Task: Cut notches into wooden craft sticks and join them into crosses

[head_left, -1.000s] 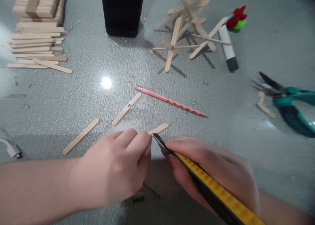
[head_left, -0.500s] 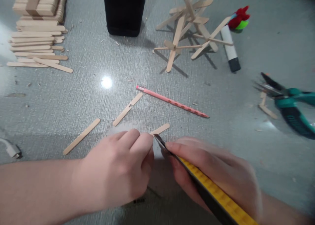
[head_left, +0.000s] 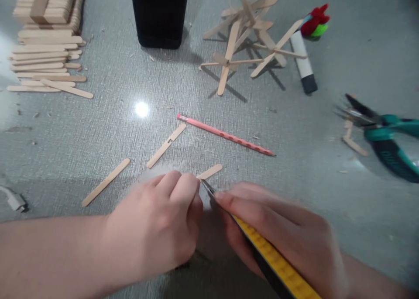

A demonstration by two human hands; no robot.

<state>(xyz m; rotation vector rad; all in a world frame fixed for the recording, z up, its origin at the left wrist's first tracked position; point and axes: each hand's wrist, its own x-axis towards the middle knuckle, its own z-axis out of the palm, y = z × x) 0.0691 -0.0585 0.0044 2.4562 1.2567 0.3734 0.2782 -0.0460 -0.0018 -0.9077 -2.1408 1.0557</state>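
My left hand is closed on a wooden craft stick, whose far end sticks out past the fingers. In my right hand is a yellow and black utility knife. Its blade tip meets the edge of the stick, close beside my left fingertips; the exact cut is too small to make out. Just beyond my left hand lies a notched craft stick, and to its left a plain craft stick. A pink pencil lies behind the hands.
Craft sticks lie stacked and bundled at the back left, beside a black container. At the back stands a craft-stick structure with a white-and-black stick-shaped object. Teal pliers rest at right, a white cable plug at left.
The knife and my right hand have shifted slightly left and down, the blade staying at the stick. The whole view has slid a little, moving everything slightly left.
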